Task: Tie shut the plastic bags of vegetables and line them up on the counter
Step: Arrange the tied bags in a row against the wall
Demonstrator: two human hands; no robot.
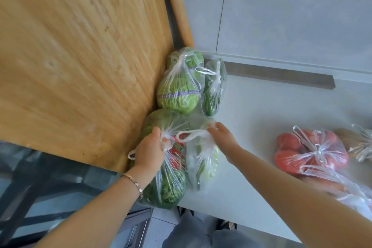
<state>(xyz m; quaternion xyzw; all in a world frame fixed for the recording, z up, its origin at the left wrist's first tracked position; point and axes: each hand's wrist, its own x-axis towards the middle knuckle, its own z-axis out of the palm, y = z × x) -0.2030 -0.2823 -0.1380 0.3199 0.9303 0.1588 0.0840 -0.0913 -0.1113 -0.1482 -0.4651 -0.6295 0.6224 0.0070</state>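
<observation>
Several clear plastic bags of vegetables lie on the pale counter. My left hand grips the gathered neck of a big bag of leafy greens at the counter's near left edge. My right hand pinches a white handle loop of the smaller bag of pale greens beside it. Behind them stand a tied bag of cabbage with a purple band and a tied narrow bag of dark greens. A tied bag of tomatoes lies at the right.
A large wooden cutting board leans at the left against the bags. Another bag with brownish contents sits at the far right, and a loose bag lies under my right forearm. Grey wall tiles stand behind the counter.
</observation>
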